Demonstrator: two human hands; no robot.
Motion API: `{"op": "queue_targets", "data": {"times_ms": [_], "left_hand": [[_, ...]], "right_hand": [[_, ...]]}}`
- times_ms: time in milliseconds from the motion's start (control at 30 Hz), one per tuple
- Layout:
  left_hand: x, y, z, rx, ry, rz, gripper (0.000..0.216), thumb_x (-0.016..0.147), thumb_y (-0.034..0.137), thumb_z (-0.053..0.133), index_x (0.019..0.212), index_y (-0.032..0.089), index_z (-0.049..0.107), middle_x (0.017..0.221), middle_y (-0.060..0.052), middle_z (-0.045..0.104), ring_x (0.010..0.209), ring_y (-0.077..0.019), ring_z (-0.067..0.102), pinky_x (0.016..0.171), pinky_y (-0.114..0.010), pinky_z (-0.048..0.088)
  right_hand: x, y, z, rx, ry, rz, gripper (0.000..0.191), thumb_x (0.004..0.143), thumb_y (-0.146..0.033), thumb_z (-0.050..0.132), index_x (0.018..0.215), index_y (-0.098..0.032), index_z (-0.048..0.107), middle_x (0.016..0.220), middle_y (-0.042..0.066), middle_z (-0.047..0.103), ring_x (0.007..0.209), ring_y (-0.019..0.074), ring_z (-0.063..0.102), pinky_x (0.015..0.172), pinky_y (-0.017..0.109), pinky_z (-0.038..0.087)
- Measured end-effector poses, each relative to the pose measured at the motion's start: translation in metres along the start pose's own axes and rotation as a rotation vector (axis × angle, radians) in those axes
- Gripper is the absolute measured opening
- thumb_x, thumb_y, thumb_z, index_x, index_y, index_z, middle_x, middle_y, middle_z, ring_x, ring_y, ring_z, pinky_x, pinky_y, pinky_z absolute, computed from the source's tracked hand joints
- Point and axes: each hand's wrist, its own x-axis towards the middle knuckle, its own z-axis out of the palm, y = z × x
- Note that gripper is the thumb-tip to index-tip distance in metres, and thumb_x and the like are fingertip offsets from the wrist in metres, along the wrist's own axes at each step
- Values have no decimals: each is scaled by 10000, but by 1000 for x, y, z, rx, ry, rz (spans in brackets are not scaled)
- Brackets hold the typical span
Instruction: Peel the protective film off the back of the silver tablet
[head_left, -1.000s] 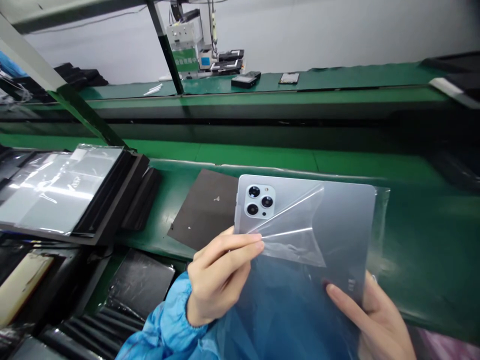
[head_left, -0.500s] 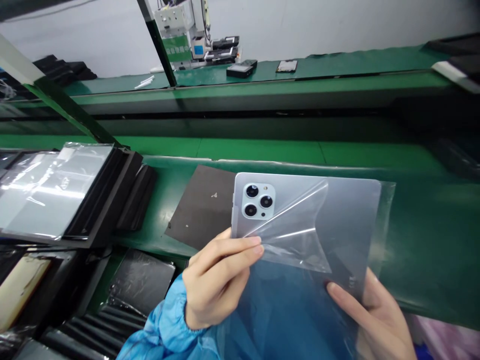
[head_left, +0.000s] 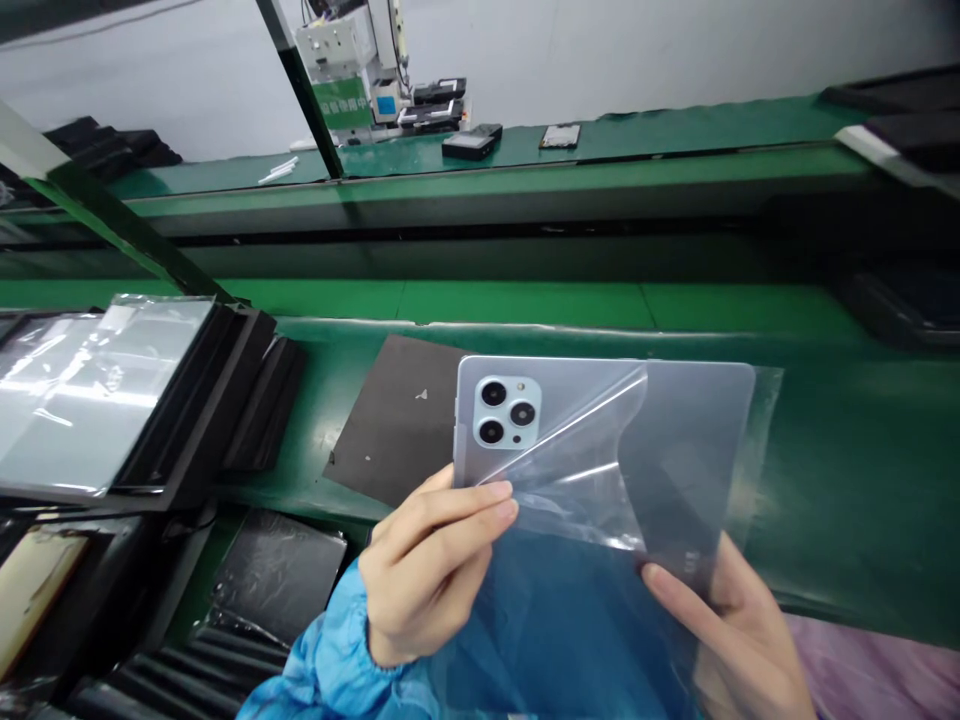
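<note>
Peeled film reaches slightly further across the silver tablet, mid-frame above the green bench. Left hand pinches the film's corner; right hand grips the tablet's lower right edge.

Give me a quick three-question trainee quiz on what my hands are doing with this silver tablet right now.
1. True or false: the left hand pinches a corner of the clear film that is partly lifted off the tablet.
2. Which side of the tablet faces the camera? A) the screen B) the back with the camera cluster C) only an edge
3. Fill in: the right hand supports the tablet at its lower ______ corner as seen in the picture.

Key: 1 true; 2 B; 3 right.
</note>
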Motion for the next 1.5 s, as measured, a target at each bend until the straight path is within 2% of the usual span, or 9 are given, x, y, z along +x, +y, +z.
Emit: {"op": "queue_targets", "data": {"times_ms": [367, 767, 867, 967, 1000, 1067, 1133, 1267, 1500], "left_hand": [[-1, 2, 3, 30, 12, -19, 455, 867, -108, 650, 1232, 147, 743, 1187, -46, 767, 1057, -174, 742, 1048, -336, 608], [-1, 4, 4, 26, -4, -19, 441, 861, -103, 663, 1216, 144, 752, 1161, -48, 774, 1053, -177, 744, 1083, -341, 591], [0, -2, 11, -34, 129, -63, 614, 857, -87, 688, 1385, 225, 663, 1384, -49, 692, 1103, -187, 740, 947, -292, 650], [0, -17, 18, -237, 338, -196, 778, 860, 31, 785, 1528, 318, 509, 1561, -88, 549, 991, -182, 772, 760, -253, 668], [-1, -24, 20, -295, 354, -256, 680, 862, 85, 814, 1462, 302, 581, 1464, -84, 637, 905, -166, 778, 731, -238, 659], [-4, -38, 20, -341, 328, -363, 286, 858, 176, 847, 1125, 224, 759, 1059, -40, 795, 753, -147, 763, 675, -202, 634], [-8, -49, 20, -391, 277, -436, 87, 873, 226, 838, 888, 194, 759, 811, -10, 778, 698, -166, 759, 659, -219, 639], [-13, -58, 19, -630, 178, -474, 91, 926, 263, 772, 1002, 214, 777, 925, -60, 801, 861, -263, 794, 720, -355, 683], [-12, -52, 20, -615, 134, -343, 108, 956, 303, 741, 992, 213, 789, 888, -49, 802, 854, -233, 788, 731, -330, 671]], "right_hand": [[-13, -22, 27, 64, 138, 103, 542, 768, -548, 927, 1208, -286, 751, 1198, 23, 758, 1149, 245, 692, 904, 166, 566], [-1, 5, 0, 75, -41, 45, 456, 861, -395, 875, 1281, -295, 727, 1247, 74, 751, 1162, 296, 714, 908, 258, 624], [6, 12, -5, 62, -50, -16, 401, 840, -368, 893, 1214, -317, 760, 1118, 61, 787, 985, 285, 768, 820, 293, 660], [20, 17, -6, -56, -50, -207, 139, 839, -354, 895, 933, -282, 821, 849, 45, 790, 728, 225, 759, 663, 257, 651], [27, 17, -5, -102, -62, -270, 120, 834, -355, 898, 838, -264, 820, 793, 49, 779, 694, 224, 751, 638, 260, 646], [43, 13, -3, -155, -93, -358, 158, 826, -380, 901, 776, -251, 824, 776, 67, 781, 701, 254, 760, 639, 307, 658], [57, 7, 0, -156, -155, -404, 194, 842, -445, 880, 874, -256, 852, 864, 88, 801, 823, 315, 787, 753, 404, 682], [71, -6, 4, -153, -354, -476, 449, 900, -685, 734, 969, -261, 863, 1024, 106, 788, 1072, 379, 750, 1057, 539, 576], [64, -4, -2, -140, -400, -440, 291, 917, -597, 775, 1001, -328, 848, 1076, 55, 777, 1080, 338, 753, 1016, 496, 610]]}}
